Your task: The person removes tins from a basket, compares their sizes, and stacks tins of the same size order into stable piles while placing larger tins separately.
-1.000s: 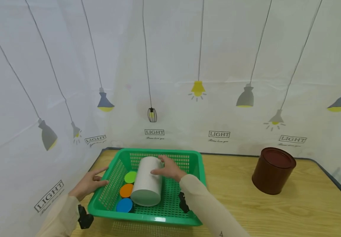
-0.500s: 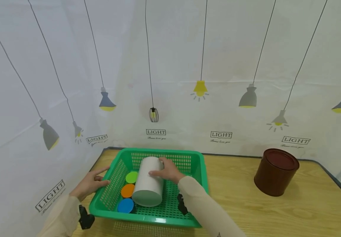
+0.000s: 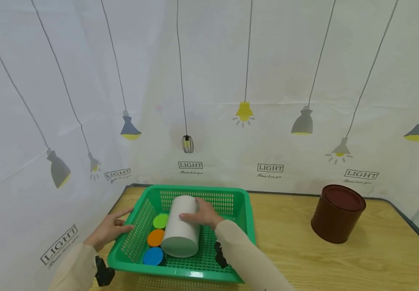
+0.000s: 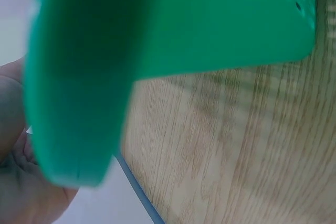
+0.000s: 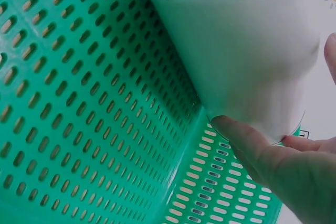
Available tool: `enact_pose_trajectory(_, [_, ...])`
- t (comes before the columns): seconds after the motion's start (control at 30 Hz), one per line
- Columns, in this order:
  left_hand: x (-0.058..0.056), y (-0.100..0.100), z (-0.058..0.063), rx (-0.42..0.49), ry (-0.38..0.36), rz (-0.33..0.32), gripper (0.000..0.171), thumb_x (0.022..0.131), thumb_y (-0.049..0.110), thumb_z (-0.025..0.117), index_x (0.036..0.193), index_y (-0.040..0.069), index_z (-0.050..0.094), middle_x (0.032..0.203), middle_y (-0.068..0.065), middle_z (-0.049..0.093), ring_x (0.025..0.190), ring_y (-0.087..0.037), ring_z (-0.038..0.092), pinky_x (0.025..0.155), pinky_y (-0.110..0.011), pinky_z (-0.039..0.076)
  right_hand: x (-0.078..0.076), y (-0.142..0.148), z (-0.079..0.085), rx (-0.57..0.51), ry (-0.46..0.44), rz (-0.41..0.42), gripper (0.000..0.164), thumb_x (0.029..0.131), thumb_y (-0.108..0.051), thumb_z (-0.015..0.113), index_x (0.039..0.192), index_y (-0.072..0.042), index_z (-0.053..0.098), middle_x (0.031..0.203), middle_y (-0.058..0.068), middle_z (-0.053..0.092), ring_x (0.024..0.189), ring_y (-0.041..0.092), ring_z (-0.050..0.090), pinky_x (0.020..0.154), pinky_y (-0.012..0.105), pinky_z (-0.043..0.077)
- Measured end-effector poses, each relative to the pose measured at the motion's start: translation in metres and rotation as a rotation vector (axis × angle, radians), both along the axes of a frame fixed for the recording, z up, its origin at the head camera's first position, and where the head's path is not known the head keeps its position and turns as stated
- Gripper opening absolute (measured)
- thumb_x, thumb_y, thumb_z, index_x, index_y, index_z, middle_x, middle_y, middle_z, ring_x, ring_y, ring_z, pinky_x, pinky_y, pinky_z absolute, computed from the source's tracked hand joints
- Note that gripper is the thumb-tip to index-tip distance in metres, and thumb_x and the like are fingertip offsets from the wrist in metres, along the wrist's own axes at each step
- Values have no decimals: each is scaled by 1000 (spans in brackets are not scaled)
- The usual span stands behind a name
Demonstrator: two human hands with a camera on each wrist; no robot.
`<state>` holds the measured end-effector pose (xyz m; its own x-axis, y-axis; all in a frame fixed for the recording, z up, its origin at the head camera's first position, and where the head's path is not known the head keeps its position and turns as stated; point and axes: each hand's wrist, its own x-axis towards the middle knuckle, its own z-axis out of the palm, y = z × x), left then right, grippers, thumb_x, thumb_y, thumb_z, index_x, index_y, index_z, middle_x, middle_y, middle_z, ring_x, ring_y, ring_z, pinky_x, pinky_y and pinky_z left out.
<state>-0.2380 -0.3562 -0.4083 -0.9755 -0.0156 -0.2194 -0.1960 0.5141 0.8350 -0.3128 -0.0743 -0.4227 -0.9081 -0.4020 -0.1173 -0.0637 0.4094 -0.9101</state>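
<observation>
On the table (image 3: pixel 285 246), a canister (image 3: pixel 180 226) is lying in a basket (image 3: pixel 173 273), just right of three discs (image 3: pixel 155 238); a tin (image 3: pixel 336 216) is standing right of the basket.

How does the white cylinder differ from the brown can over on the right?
The white cylinder lies on its side, while the brown can stands upright. The white cylinder is inside the green basket; the brown can is on the wooden table. The person's right hand grips the white cylinder, whereas no hand touches the brown can. Both have a rounded, cylindrical shape.
</observation>
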Motion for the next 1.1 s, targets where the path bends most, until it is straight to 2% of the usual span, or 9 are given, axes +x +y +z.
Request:
enact_pose_trajectory(0.13, [0,0,-1,-10,-8,12,67,82,11,62,139,3,27,94,-13,61,75,-20,60,67,-37,51,1,1,-2,-12,-14,-12,74,71,-38,72,128,-3,40,110,15,53,91,27,54,74,43,47])
enact_pose_trajectory(0.33, [0,-1,-2,-32,5,5,67,81,13,63,138,3,28,97,-13,60,77,-20,59,69,-37,50,4,5,-6,-40,-92,-30,65,72,-40,71,120,-2,48,103,12,56,88,26,54,73,49,46])
enact_pose_trajectory(0.53, [0,0,-2,-42,-3,23,68,81,14,65,138,4,29,98,-13,59,78,-18,58,68,-36,50,5,4,-8,-51,-112,-4,67,73,-41,70,121,-2,46,104,12,55,90,27,53,71,51,46])
enact_pose_trajectory(0.67, [0,1,-2,-36,2,19,68,81,14,64,138,4,29,97,-13,59,77,-18,58,68,-36,50,4,4,-8,-91,-131,-7,73,74,-37,70,128,-2,37,112,16,50,95,31,51,71,53,45])
enact_pose_trajectory(0.87, [-1,1,-1,-33,0,23,67,82,12,63,138,3,29,90,-11,60,74,-18,58,66,-35,50,1,7,-9,-185,-217,-12,89,76,-26,69,141,-7,12,131,25,29,109,44,41,75,63,39])
enact_pose_trajectory(1.1, [-1,0,0,-12,-29,31,68,82,11,63,139,2,26,91,-12,61,75,-20,59,67,-37,51,-1,13,-9,-208,-278,-9,88,77,-23,66,142,-6,9,133,27,24,114,49,34,74,64,38])
